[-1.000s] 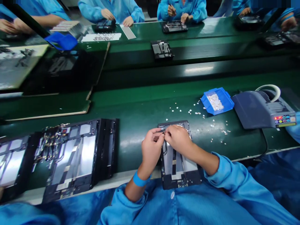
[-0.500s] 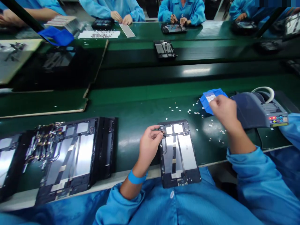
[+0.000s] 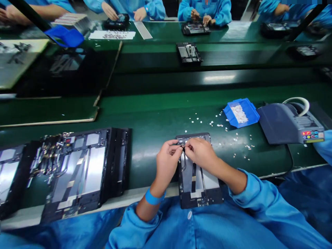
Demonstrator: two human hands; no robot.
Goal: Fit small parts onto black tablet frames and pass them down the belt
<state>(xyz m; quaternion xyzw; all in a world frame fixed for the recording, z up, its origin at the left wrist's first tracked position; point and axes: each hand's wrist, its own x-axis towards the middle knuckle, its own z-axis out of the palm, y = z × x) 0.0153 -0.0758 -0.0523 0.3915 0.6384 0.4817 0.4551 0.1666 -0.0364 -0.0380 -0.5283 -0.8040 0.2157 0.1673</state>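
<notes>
An opened tablet lies in front of me at the table's near edge, its silver inner plates and flat cables facing up. Over its upper left corner, my left hand pinches a small black part, from which a thin cable seems to run down. My right hand reaches across the tablet's upper half, thumb and finger pressed together at that same part. Whatever its fingertips hold is too small and hidden to make out.
At right stand a blue bin of small white pieces and a grey tape dispenser. White bits are scattered nearby. Stacked open tablets and a heap of cabled parts lie left. Co-workers' hands work across the line.
My right hand has come from the blue bin, leftward and down, to the tablet, and meets my left hand. My left hand keeps its pinch on the small black part.
</notes>
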